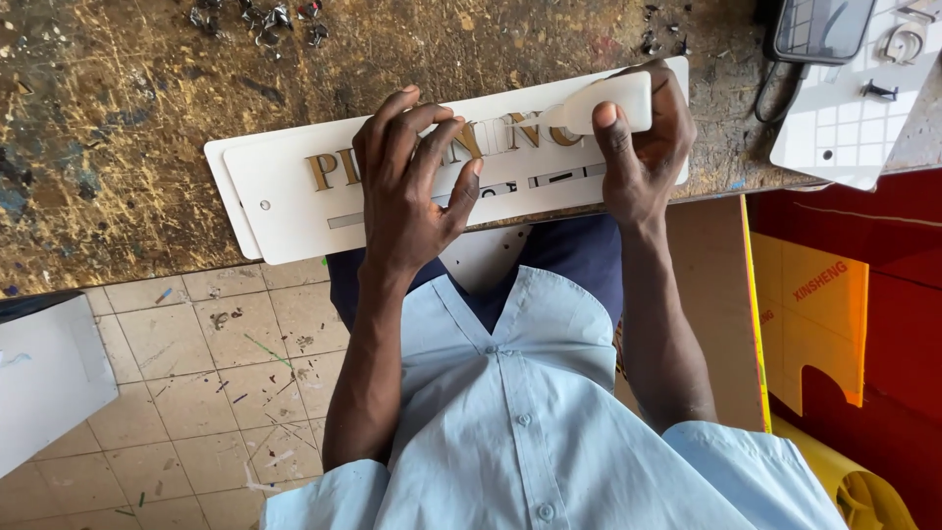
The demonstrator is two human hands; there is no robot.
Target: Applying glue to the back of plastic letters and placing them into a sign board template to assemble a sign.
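On the worn, paint-stained workbench (128, 118), at its near edge, a long white sign plate (285, 196) with gold letters is laid flat, and a second white plate of the same shape is seen just under it, showing at the left end. The left hand (407, 182) is pressed on the middle of the sign plate, with the fingers spread and bent, the fingertips resting on the gold letters; nothing is gripped by it. The right hand (643, 147) is closed around a small white squeeze bottle (608, 103), which is held lying almost level above the right part of the plate, its nozzle pointed to the left, toward the letters near the left fingertips. Whether the nozzle touches the plate cannot be told. Metal shavings (260, 18) are scattered at the far side of the bench, well apart from the hands. To the right, a white gridded board (849, 137) is lying partly over the bench edge, with a dark device (819, 27) resting at its far corner. Below the bench, a light blue shirt (520, 432) is worn by the person, and a tiled floor (196, 393) with small scraps is seen on the left. An orange and yellow cardboard piece (814, 314) is standing at the right, beside red panels (903, 324).
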